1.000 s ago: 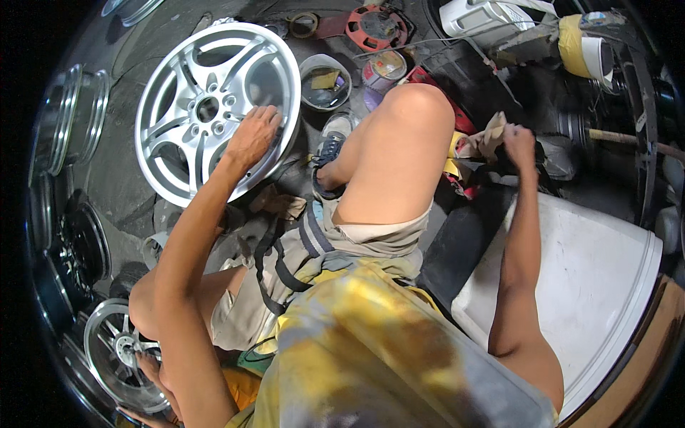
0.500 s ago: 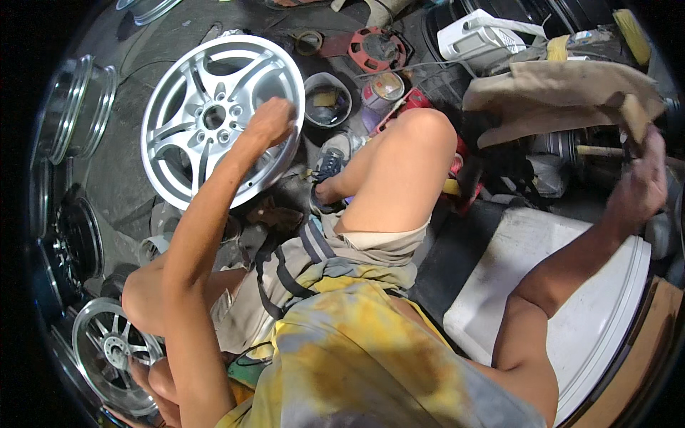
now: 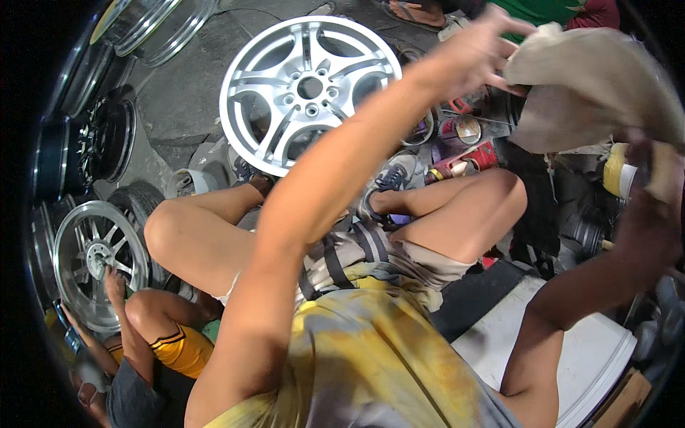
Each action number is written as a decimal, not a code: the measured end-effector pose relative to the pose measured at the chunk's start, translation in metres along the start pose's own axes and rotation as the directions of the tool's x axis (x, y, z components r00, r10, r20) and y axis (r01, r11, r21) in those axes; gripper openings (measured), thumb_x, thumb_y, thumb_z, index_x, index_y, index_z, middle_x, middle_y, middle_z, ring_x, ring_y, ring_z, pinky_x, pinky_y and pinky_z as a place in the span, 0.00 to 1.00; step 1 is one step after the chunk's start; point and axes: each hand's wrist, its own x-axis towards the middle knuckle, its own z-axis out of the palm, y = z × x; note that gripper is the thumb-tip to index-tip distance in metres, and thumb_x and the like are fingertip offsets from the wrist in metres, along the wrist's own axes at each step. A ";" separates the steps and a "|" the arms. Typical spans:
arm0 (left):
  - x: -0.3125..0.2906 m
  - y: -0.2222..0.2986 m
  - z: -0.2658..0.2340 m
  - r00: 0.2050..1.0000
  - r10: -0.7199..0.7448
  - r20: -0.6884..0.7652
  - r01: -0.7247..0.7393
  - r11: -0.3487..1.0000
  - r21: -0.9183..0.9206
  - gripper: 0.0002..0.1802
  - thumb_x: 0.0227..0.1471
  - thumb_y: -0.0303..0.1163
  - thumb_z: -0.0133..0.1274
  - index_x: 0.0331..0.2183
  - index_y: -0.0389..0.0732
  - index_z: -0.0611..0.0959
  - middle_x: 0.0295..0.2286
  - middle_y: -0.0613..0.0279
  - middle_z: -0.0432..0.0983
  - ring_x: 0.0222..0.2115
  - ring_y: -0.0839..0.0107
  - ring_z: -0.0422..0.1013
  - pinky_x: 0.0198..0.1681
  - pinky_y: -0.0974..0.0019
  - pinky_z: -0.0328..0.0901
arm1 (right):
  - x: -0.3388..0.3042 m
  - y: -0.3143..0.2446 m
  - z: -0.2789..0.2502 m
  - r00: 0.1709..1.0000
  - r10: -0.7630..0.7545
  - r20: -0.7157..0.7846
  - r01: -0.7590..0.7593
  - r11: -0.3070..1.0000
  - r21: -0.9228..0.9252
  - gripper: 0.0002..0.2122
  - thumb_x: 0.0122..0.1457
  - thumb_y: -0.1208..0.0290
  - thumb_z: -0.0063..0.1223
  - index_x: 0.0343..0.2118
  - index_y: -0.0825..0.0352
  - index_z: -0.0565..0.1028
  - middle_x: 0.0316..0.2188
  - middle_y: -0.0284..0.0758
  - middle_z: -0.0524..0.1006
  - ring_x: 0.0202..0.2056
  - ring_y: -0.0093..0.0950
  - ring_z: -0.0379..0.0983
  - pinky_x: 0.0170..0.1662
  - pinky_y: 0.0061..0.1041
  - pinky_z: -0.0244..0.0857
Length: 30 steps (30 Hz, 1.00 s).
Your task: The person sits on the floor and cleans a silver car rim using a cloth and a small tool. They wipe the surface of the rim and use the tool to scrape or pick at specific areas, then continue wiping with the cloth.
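My left hand is raised at the upper right, its fingers spread at the near edge of a tan-brown sheet. Whether the fingertips touch the sheet cannot be made out. At the far right my right hand, dark and blurred, is closed on a tan block just below the sheet. A silver wheel rim with several spokes lies face up beyond my knees. My left forearm passes over its right side and hides part of it.
At the left a co-worker's hand touches another wheel. Rims are stacked along the left edge. An open can and a red box stand beside my right shoe. A sandalled foot shows at the top.
My left hand has left the silver rim and moved right, up to the tan-brown sheet, with its fingers opening. The whole view has shifted, showing more of the co-worker at the left.
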 end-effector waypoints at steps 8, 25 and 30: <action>-0.132 0.022 -0.109 0.991 -0.081 0.109 0.060 0.982 0.177 0.34 0.67 0.54 0.44 0.58 0.32 0.69 0.52 0.44 0.74 0.54 0.61 0.73 0.56 0.54 0.71 | 0.024 -0.047 0.186 0.921 0.016 0.389 -0.290 0.694 0.659 0.12 0.69 0.65 0.51 0.39 0.71 0.80 0.34 0.26 0.78 0.32 0.15 0.73 0.37 0.18 0.68; -0.223 0.135 -0.189 0.636 0.396 -0.663 0.704 0.056 0.708 0.17 0.54 0.34 0.53 0.40 0.32 0.85 0.29 0.48 0.84 0.29 0.61 0.80 0.32 0.59 0.71 | -0.012 0.085 0.216 0.848 0.018 0.529 -0.289 0.852 0.436 0.14 0.70 0.69 0.47 0.39 0.77 0.80 0.52 0.35 0.78 0.49 0.23 0.73 0.55 0.24 0.64; -0.201 -0.036 -0.228 0.907 0.013 -0.420 0.411 -0.231 0.882 0.15 0.49 0.30 0.57 0.39 0.31 0.81 0.38 0.40 0.78 0.40 0.45 0.75 0.46 0.47 0.69 | -0.027 0.108 0.209 0.878 0.232 0.419 -0.437 0.743 0.506 0.13 0.71 0.70 0.47 0.44 0.75 0.81 0.44 0.34 0.79 0.42 0.19 0.74 0.47 0.18 0.65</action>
